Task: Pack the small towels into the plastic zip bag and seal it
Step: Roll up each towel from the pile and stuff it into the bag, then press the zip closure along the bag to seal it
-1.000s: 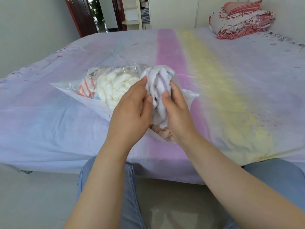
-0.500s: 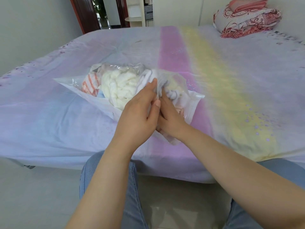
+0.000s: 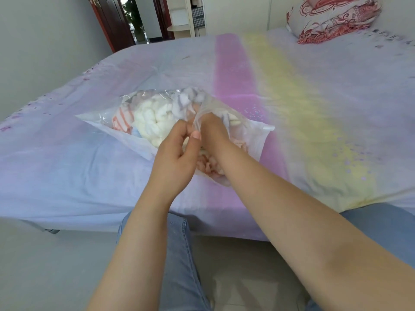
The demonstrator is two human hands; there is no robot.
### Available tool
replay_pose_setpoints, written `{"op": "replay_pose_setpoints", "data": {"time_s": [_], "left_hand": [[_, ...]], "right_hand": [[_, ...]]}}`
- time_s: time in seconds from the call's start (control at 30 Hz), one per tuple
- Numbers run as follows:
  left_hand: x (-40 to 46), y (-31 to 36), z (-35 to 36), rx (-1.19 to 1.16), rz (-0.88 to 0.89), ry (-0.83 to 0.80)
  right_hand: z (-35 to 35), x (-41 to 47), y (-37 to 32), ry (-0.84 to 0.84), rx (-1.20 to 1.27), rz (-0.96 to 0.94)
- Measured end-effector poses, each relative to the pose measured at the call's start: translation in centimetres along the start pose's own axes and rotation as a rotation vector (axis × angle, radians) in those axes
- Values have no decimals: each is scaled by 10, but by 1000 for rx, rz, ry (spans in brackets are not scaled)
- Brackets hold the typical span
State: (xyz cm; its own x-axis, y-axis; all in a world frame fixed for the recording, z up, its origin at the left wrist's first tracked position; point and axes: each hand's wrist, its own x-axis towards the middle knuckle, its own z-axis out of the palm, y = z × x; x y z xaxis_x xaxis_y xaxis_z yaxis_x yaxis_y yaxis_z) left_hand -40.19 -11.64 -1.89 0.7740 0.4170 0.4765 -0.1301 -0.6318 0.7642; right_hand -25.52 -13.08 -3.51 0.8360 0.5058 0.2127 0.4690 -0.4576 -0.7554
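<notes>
Pastel bedding in lilac, pink and yellow bands is covering the bed (image 3: 314, 113) that is filling most of the frame, with a folded red-patterned quilt (image 3: 332, 16) lying at the upper right and a dark doorway (image 3: 132, 21) showing at the upper left. Near the centre of the frame, the plastic zip bag (image 3: 253, 135) is lying on the bed, its mouth turned toward the person and standing open. Inside it, small towels are bunching together: a cream twisted one (image 3: 155, 122) in the middle, an orange-striped one (image 3: 121, 120) to its left, a grey-white one (image 3: 186, 102) toward the top, and a pale pink one (image 3: 208, 164) spilling at the mouth. The left hand (image 3: 175, 158) is curling just in front of the opening, thumb and fingers pinching the upper film of the bag at its edge. The right hand (image 3: 213, 133) is reaching into the mouth, under the clear film, its fingers hidden among the towels, so its grip cannot be told. Blue-jeaned knees (image 3: 179, 254) are showing at the bottom of the frame.
</notes>
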Motion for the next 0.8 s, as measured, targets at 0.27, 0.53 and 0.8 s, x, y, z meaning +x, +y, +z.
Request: {"op": "replay_pose_setpoints", "data": {"time_s": [0.27,0.53,0.8], "left_hand": [[1,-6,13,76,-3,-34],[-8,-15,-4,17,-15,-50],[-21,-39,-13,56,-97,-129]], "right_hand": [[-8,-67,56,252,548,-345],[-12,-44,32,-295,182,-235],[-8,-32,43,-308,172,-178]]}}
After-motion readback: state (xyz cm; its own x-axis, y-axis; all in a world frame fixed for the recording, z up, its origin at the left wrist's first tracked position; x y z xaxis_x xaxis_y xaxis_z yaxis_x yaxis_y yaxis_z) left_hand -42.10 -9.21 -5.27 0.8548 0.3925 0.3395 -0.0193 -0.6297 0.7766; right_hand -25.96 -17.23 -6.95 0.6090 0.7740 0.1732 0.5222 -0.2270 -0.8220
